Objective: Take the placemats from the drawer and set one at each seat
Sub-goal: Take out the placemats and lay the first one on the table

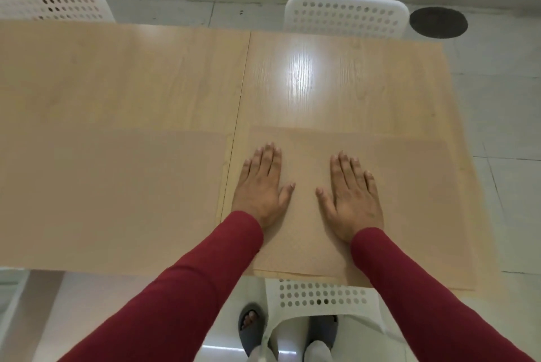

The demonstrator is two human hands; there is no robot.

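A tan placemat (409, 186) lies flat on the near right part of the light wooden table (146, 68), in front of the near white chair (319, 297). My left hand (262, 186) and my right hand (349, 194) rest palm down on it, fingers spread, side by side. It may be more than one mat stacked; a second edge shows on the right. Another tan placemat (117, 194) lies on the near left part of the table. No drawer is in view.
Two white perforated chairs stand at the far side, one at left (52, 1) and one at right (345, 14). A dark round floor cover (438, 22) lies beyond the table's right corner. My feet in grey slippers (250, 329) stand by the near chair.
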